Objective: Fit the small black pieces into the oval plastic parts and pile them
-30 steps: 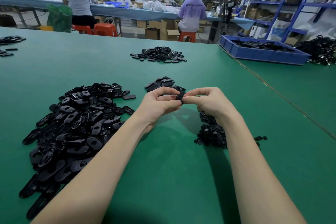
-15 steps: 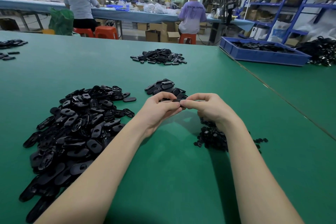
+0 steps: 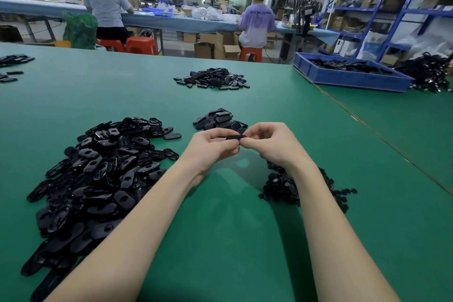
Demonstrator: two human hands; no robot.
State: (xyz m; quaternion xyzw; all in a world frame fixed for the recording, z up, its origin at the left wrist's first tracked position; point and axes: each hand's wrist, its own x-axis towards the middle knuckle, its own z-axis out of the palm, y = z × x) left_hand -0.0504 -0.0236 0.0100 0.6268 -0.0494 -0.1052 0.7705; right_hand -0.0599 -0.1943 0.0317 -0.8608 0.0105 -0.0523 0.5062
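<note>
Both my hands are together above the table, pinching one oval part between them. Left hand grips its left end, right hand its right end. A second ago the part was bunched end-on between my fingertips; now it lies flat and edge-on, lifted a bit farther out. I judge the small piece is pressed in, though I can't see it. Next: drop it on the done pile just beyond my hands. Unfitted ovals heaped to the left; small pieces under my right wrist.
</note>
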